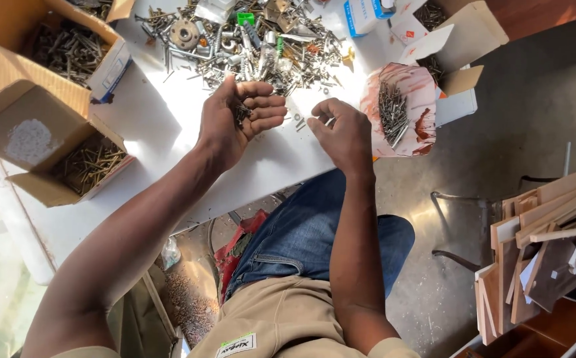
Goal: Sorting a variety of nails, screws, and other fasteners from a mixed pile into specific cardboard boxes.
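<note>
Cupped palm-up at frame centre, the left hand (pixel 235 119) has its grip curled loosely around a small clutch of dark screws (pixel 241 114). Just beside it, the right hand (pixel 342 132) pinches a single nail (pixel 328 122) between thumb and fingertips. Both hover over a white tabletop (pixel 149 126) in bright sunlight. A heap of mixed hardware (pixel 248 46) spreads along the top centre. Cardboard boxes of screws (pixel 69 46) sit at upper left, and a torn paper packet of nails (pixel 397 109) lies right of centre. Below is a grey concrete floor (pixel 513 113), with wood offcuts (pixel 546 238) stacked at lower right.
</note>
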